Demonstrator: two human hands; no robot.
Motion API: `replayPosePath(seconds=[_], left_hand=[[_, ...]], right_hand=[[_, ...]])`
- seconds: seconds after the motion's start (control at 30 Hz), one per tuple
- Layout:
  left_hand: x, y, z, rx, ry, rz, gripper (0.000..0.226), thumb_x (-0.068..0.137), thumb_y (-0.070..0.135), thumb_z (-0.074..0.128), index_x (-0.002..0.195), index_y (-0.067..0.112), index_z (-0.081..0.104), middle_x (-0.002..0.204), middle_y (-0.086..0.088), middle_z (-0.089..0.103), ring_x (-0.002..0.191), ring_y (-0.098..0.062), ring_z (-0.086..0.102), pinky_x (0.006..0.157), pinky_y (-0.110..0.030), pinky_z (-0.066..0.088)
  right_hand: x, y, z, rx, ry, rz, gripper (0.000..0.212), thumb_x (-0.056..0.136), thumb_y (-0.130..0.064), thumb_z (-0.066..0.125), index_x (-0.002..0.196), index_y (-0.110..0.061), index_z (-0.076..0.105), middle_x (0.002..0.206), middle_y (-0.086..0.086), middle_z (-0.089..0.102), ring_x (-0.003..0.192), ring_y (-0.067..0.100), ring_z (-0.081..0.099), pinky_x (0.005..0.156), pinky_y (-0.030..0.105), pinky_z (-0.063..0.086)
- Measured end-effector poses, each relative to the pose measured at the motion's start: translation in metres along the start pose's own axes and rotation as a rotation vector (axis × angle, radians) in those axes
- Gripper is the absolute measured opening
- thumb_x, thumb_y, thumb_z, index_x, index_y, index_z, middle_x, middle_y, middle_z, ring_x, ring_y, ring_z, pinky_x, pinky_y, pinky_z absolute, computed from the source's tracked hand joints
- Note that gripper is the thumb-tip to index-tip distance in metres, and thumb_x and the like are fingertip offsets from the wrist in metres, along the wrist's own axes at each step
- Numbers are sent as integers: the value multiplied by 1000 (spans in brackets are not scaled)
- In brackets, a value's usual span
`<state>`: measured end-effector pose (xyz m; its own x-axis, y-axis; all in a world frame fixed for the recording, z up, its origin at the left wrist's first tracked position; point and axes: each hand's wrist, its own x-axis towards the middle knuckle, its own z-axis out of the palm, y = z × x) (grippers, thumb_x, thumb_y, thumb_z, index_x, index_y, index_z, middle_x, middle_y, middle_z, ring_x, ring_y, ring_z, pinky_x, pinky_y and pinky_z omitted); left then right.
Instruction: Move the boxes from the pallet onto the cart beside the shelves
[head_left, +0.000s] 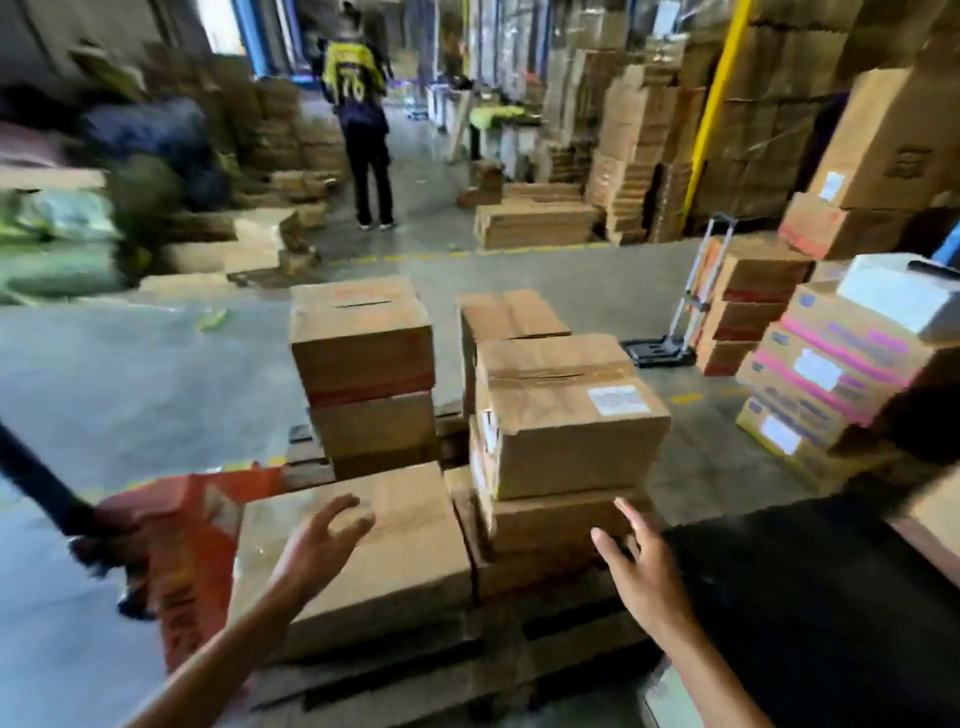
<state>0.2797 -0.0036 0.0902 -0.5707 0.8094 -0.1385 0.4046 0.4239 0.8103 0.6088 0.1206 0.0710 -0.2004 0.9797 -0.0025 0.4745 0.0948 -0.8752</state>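
Observation:
Several brown cardboard boxes stand on a wooden pallet (415, 670) in front of me. The nearest low box (374, 551) lies at the front left, and my left hand (322, 540) hovers open over its top. To its right rises a stack with a labelled box (566, 415) on top. My right hand (639, 566) is open beside the lower front of that stack, fingers spread. A two-box stack (363, 353) and another box (506, 317) stand further back. A small folding cart (675, 332) stands on the floor at the right.
An orange pallet jack (192, 545) sits at the pallet's left. Pink-striped cartons (831, 374) and brown box stacks (748, 296) are at the right. A person in a yellow vest (363, 119) stands in the aisle ahead. Tall stacks of cartons (649, 130) line the back right.

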Motion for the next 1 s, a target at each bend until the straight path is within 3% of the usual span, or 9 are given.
replayPosePath(seconds=[0.13,0.23,0.33,0.4,0.6,0.7,0.83,0.93,1.0], left_hand=[[17,-93,-71,-99,63,-201,35,79,44,73,108,24,67,108,-11,71,72,-12,58,65,-28,49],[36,-155,-103,-152,107,-322,25,77,48,72,97,35,68,109,-8,71,89,-21,67,76,-43,57],[69,-206,-119,-158,84,-423,49,77,56,69,114,24,64,110,-13,69,84,-16,67,63,-26,54],[92,-242,-117,-110,65,-474,71,72,65,66,123,16,61,112,-14,69,83,-14,65,62,-21,49],[160,-324,-71,-57,36,-645,46,87,43,65,116,7,60,111,-12,67,101,-26,60,82,-35,45],[180,-352,-43,-134,12,-692,23,91,39,62,103,20,56,92,3,62,94,-17,53,75,-27,38],[196,-380,-15,-292,-9,-728,33,89,47,60,94,14,63,71,-6,55,73,-13,54,61,-36,46],[197,-390,-10,-453,19,-769,29,99,32,48,125,23,57,104,2,65,83,7,61,73,-17,52],[198,-390,-24,-498,41,-771,31,97,37,50,128,38,54,127,10,59,108,4,58,99,-25,48]], right_hand=[[30,-24,95,-53,-182,-16,54,89,-30,63,138,-15,48,142,7,49,133,22,42,107,29,31],[58,-31,160,-101,-283,31,54,89,-30,63,138,-10,48,138,10,52,130,24,46,107,35,36],[89,-18,224,-123,-328,149,52,89,-27,63,136,-8,49,137,12,54,128,25,48,107,37,38],[106,-1,258,-139,-321,263,53,89,-25,63,136,-3,48,141,15,49,131,25,45,110,39,34],[147,70,331,-246,-371,497,63,90,-31,61,142,-4,40,148,12,42,137,25,38,108,30,28],[169,103,354,-319,-369,561,73,90,-39,60,148,-7,28,154,11,32,141,25,31,113,33,24],[186,138,380,-349,-308,641,74,90,-42,58,147,-6,29,150,14,38,137,28,36,111,35,29],[187,140,384,-286,-254,662,55,88,-37,63,133,-7,51,131,12,58,113,24,55,90,29,40],[186,130,377,-193,-217,657,48,85,-36,67,126,-11,59,123,7,62,104,18,57,84,27,40]])
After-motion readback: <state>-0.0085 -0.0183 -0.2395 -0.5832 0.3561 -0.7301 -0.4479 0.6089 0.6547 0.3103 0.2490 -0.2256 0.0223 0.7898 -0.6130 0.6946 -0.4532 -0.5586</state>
